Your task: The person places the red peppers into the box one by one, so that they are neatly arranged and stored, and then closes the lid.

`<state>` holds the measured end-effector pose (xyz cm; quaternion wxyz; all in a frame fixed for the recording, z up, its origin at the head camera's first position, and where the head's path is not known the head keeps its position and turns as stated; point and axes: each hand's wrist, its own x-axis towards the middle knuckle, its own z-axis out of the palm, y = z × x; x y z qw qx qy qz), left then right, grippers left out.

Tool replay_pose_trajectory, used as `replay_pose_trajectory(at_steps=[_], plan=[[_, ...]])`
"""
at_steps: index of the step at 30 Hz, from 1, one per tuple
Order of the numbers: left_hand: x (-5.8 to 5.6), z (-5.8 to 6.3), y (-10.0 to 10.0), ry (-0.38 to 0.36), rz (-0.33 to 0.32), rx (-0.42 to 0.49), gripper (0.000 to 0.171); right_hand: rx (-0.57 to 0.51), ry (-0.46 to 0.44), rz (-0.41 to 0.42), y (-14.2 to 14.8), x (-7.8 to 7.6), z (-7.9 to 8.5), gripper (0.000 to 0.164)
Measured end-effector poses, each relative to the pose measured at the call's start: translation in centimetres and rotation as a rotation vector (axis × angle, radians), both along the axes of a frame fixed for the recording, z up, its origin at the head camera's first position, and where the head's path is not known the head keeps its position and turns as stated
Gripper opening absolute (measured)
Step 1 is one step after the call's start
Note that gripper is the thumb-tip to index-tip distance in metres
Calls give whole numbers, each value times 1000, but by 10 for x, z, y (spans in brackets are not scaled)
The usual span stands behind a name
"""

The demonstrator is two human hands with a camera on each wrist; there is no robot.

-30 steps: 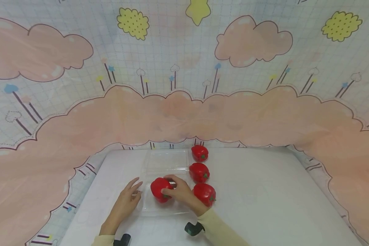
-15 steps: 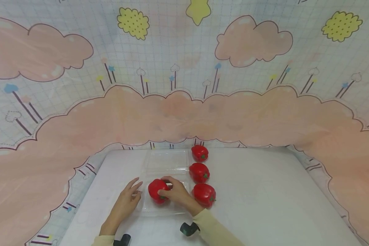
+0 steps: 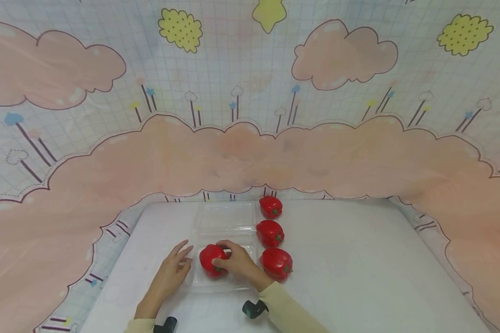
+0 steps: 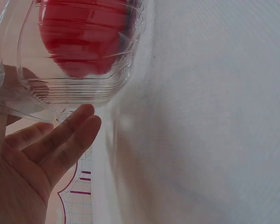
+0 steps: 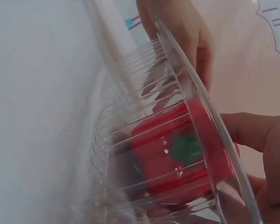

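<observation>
My right hand (image 3: 241,262) grips a red bell pepper (image 3: 211,260) from its right side, thumb in front and fingers behind. The pepper sits within the near half of a clear plastic clamshell box (image 3: 227,217), whose lid lies folded back. Through the ribbed wall in the right wrist view, the pepper's green stem (image 5: 185,148) faces the right side. My left hand (image 3: 172,267) stays at the box's left side, fingers extended and relaxed. In the left wrist view its fingertips (image 4: 86,112) are right at the clear wall.
Three more red bell peppers stand in a row along the box's right side: a far one (image 3: 271,207), a middle one (image 3: 270,233) and a near one (image 3: 277,264). All rest on a white table (image 3: 350,259). A cloud-patterned cloth (image 3: 250,157) hangs behind.
My right hand has moved the bell pepper a little to the left inside the box, slowing lately. The left hand and the other peppers have stayed put.
</observation>
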<state>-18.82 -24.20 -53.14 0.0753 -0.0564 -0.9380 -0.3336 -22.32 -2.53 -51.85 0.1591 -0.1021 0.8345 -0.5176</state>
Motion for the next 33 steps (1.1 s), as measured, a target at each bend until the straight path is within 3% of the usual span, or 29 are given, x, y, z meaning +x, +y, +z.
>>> replay_pose_trajectory(at_steps=[9,21,33], plan=[[0,0,1,-25,13,-7,45,14,0,8,0,-3,0,53],[0,0,0,-20,10,6,45,6,18,-79,1,-7,-2,50],[0,-1,-1,-27,8,-3,46,-30,65,-88,0,-7,3,48]])
